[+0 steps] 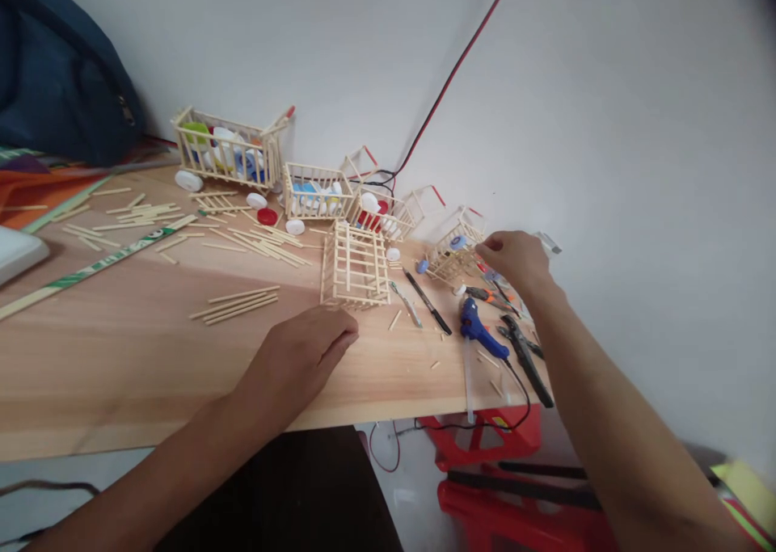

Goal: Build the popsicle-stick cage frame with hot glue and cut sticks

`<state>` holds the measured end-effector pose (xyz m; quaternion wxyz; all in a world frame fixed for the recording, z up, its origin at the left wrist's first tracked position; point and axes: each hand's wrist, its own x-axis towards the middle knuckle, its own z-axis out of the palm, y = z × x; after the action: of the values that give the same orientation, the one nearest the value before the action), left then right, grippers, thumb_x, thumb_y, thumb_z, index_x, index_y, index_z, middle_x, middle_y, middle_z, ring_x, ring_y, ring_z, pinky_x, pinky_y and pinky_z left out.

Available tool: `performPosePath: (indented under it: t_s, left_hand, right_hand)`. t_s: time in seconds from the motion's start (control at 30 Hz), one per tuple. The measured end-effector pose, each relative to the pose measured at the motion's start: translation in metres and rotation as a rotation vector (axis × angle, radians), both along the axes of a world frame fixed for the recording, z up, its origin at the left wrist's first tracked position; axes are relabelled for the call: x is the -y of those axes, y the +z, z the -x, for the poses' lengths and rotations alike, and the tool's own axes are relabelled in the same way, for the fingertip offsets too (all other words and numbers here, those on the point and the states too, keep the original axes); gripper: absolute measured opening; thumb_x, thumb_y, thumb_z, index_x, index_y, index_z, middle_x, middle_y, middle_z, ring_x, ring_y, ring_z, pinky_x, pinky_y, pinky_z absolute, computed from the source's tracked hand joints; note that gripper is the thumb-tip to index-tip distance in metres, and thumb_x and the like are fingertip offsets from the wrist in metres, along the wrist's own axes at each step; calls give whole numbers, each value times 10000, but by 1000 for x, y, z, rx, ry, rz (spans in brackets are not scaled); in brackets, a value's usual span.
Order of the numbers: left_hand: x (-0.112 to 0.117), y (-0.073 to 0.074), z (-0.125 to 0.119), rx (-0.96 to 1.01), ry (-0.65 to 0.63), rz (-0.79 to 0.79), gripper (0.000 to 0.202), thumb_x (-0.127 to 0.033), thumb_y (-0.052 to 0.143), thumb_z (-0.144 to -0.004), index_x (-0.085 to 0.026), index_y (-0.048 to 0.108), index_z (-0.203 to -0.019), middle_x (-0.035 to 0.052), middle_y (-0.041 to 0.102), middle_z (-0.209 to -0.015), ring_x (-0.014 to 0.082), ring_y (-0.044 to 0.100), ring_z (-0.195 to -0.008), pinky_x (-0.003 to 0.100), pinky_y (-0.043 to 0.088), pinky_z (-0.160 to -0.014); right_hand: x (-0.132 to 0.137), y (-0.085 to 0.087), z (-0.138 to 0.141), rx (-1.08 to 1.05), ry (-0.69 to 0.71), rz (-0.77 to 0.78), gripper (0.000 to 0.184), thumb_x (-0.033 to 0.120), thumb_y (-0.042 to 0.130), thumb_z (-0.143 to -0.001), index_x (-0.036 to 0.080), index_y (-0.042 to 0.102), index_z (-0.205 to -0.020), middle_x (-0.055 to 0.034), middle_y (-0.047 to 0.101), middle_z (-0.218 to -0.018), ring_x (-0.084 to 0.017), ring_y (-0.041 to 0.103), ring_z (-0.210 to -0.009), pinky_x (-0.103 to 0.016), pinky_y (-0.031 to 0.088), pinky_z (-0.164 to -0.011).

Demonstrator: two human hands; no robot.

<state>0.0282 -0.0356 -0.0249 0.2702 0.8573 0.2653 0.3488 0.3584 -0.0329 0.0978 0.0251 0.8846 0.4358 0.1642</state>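
Note:
My left hand (309, 338) rests on the wooden table with its fingers curled together, and nothing shows in them. Just beyond its knuckles is a cage-like basket (356, 267) of thin wooden sticks. On the right, my right hand (518, 259) is raised with thumb and fingers pinched; what they hold, if anything, is hidden. Its fingertips are nearest to a small stick cart (449, 257) with bottle-cap wheels, including a blue cap (457, 242). Whether the fingers touch the cart I cannot tell.
Stick carts (227, 152) with caps inside stand along the wall. Loose sticks (267, 245) are scattered on the left. A black pen (428, 301), a blue glue gun (478, 328) with a cord and black-handled pliers (526, 362) lie on the right. A red stool (485, 439) stands below.

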Motion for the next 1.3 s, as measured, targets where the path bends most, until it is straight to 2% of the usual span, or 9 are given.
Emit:
performPosePath:
  t_s: [0.37, 0.6, 0.93, 1.3]
  left_hand:
    - [-1, -1, 3, -12, 5, 28, 196, -226, 436, -933, -181, 594, -826, -3, 624, -773, 154, 585, -761, 263, 392, -693]
    - [-1, 1, 5, -20, 28, 58, 194, -236, 446, -932, -183, 603, -832, -4, 627, -782, 154, 584, -767, 263, 390, -697]
    - [-2, 0, 7, -19, 42, 71, 186, -237, 451, -927, -186, 609, -842, -5, 641, -797, 153, 591, -769, 263, 393, -695]
    - [-3, -1, 8, 0, 55, 52, 181, -239, 449, -931, -180, 601, -852, -1, 645, -804, 159, 591, -777, 271, 389, -699]
  right_hand:
    - [-12, -6, -1, 65, -33, 87, 263, 352, 566, -767, 208, 753, -882, -106, 732, -909, -275, 659, -877, -313, 462, -632]
    - [-19, -3, 1, 78, -48, 139, 247, 309, 584, -771, 211, 755, -921, -99, 734, -939, -272, 661, -887, -306, 456, -619]
    - [-26, 0, -10, 128, 7, 264, 263, 299, 598, -794, 123, 773, -880, -141, 739, -857, -264, 674, -823, -307, 457, -652]
    - [-35, 3, -14, 212, 37, 428, 249, 192, 569, -786, 70, 769, -869, -175, 734, -831, -282, 681, -833, -326, 482, -736]
